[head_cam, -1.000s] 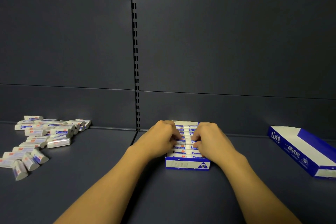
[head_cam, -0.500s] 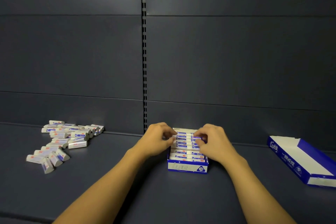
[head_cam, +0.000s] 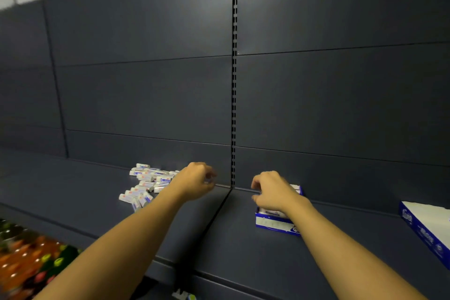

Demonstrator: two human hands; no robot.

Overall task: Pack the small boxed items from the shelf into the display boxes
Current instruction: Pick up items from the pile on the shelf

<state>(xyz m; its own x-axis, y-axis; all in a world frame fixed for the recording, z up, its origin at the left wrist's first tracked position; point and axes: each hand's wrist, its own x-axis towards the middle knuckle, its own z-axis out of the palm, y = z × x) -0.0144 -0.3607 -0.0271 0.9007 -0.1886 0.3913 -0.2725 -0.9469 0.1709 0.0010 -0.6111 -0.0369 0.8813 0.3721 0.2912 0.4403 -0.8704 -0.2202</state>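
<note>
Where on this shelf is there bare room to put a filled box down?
Bare shelf lies between the small display box and the empty display box, and along the front edge. Left of the left hand, the loose items crowd it.

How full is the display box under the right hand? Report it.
Cannot tell exactly. The small display box holds white boxed items at its front edge, but the right hand hovers over it and hides most of the inside.
</note>
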